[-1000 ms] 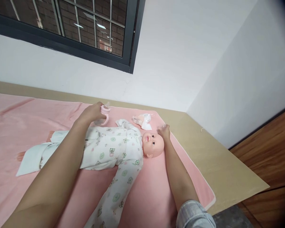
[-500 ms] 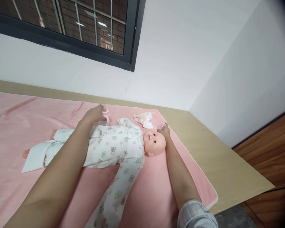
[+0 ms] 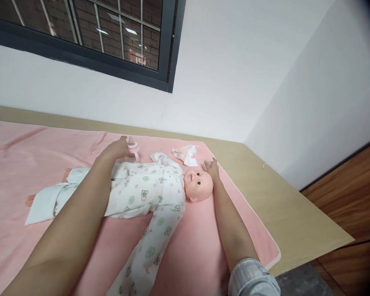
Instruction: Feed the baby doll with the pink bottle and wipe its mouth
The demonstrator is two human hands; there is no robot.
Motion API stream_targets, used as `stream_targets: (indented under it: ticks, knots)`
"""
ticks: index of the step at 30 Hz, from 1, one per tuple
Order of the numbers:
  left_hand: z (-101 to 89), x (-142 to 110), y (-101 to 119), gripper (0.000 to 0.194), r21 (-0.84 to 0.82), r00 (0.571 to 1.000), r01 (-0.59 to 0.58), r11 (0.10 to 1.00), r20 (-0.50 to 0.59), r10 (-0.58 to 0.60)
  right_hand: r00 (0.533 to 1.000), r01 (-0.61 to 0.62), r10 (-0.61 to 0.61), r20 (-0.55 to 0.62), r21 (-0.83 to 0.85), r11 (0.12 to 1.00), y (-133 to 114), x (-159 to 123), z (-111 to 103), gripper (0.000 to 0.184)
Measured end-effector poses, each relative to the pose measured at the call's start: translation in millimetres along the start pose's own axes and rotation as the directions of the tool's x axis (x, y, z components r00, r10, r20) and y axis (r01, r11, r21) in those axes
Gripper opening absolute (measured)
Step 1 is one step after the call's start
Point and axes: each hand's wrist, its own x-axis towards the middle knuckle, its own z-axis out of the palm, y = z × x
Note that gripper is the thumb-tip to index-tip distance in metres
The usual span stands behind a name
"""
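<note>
A pink-collared baby bottle with a bare teat and a pink handle stands upright at the far side of a doll. My left hand is closed around the bottle from the left; some fingers are hidden behind it. Beyond the doll's head, my right hand has its fingers curled about a small clear cap, which is hard to make out. The doll lies on its back in a white printed top and pale trousers, its head to the right. My left forearm crosses over its legs.
A pink blanket lies under the doll, on a tan board. Between my hands rests a clear plastic packet with white and peach contents. A white wall and a barred window rise behind; wooden panels stand at right.
My left hand and the bottle have shifted slightly left. My right hand stays by the doll's head, its fingers moved a little around the clear cap. The whole view has drifted slightly.
</note>
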Motion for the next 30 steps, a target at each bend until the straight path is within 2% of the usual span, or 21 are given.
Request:
stream_targets:
  ticks: [2, 6, 9, 11, 13, 15, 16, 18, 21, 23, 24, 26, 28, 30]
  knots:
    - [-8.2, -4, 3, 0.081, 0.027, 0.998, 0.055, 0.998, 0.029, -0.055, 1.0, 0.014, -0.013, -0.008, 0.039, 0.999, 0, 2, 0, 0.082]
    - [-24.2, -10, 6, 0.09, 0.059, 0.992, 0.116, 0.992, 0.036, -0.118, 0.993, 0.079, -0.071, -0.096, 0.076, 0.994, -1, 4, -1, 0.074]
    - [-35.4, -17, 11, 0.091, 0.084, 0.986, 0.17, 0.982, -0.019, -0.169, 0.985, 0.111, -0.098, -0.143, 0.09, 0.99, -2, 5, -1, 0.069]
    - [-43.5, -27, 20, 0.087, 0.107, 0.976, 0.201, 0.974, -0.111, -0.189, 0.977, 0.132, -0.113, -0.183, 0.096, 0.987, -3, 5, -1, 0.066]
    - [-50.7, -41, 37, 0.077, 0.132, 0.958, 0.197, 0.971, -0.237, -0.162, 0.963, 0.167, -0.14, -0.23, 0.101, 0.981, -4, 5, -2, 0.063]
    - [-53.7, -56, 60, 0.069, 0.148, 0.934, 0.134, 0.98, -0.348, -0.075, 0.941, 0.232, -0.199, -0.275, 0.094, 0.968, -5, 4, -3, 0.061]
    - [-52.7, -63, 73, 0.064, 0.149, 0.924, 0.086, 0.985, -0.382, -0.023, 0.924, 0.279, -0.244, -0.294, 0.084, 0.957, -7, 4, -3, 0.058]
    - [-45.4, -71, 100, 0.053, 0.142, 0.918, -0.048, 0.989, -0.384, 0.1, 0.883, 0.378, -0.342, -0.321, 0.055, 0.924, -11, 2, -4, 0.052]
    - [-24.4, -66, 140, 0.042, 0.092, 0.934, -0.262, 0.961, -0.225, 0.276, 0.84, 0.492, -0.463, -0.283, 0.038, 0.87, -19, -3, -2, 0.044]
    - [-7.9, -53, 163, 0.04, 0.046, 0.935, -0.349, 0.936, -0.04, 0.351, 0.841, 0.525, -0.509, -0.186, 0.05, 0.85, -26, -7, 2, 0.04]
    - [0.4, -45, 173, 0.04, 0.019, 0.922, -0.382, 0.924, 0.067, 0.38, 0.848, 0.525, -0.516, -0.119, 0.058, 0.849, -29, -9, 4, 0.039]
    - [17.0, -27, 190, 0.044, -0.062, 0.852, -0.423, 0.904, 0.313, 0.42, 0.867, 0.495, -0.498, 0.028, 0.066, 0.866, -35, -13, 9, 0.036]
    - [32.9, -11, 203, 0.046, -0.103, 0.795, -0.42, 0.902, 0.438, 0.421, 0.874, 0.452, -0.457, 0.166, 0.07, 0.889, -40, -15, 13, 0.035]
    - [47.2, 1, 211, 0.046, -0.122, 0.752, -0.407, 0.905, 0.518, 0.407, 0.864, 0.423, -0.426, 0.267, 0.073, 0.903, -43, -17, 16, 0.032]
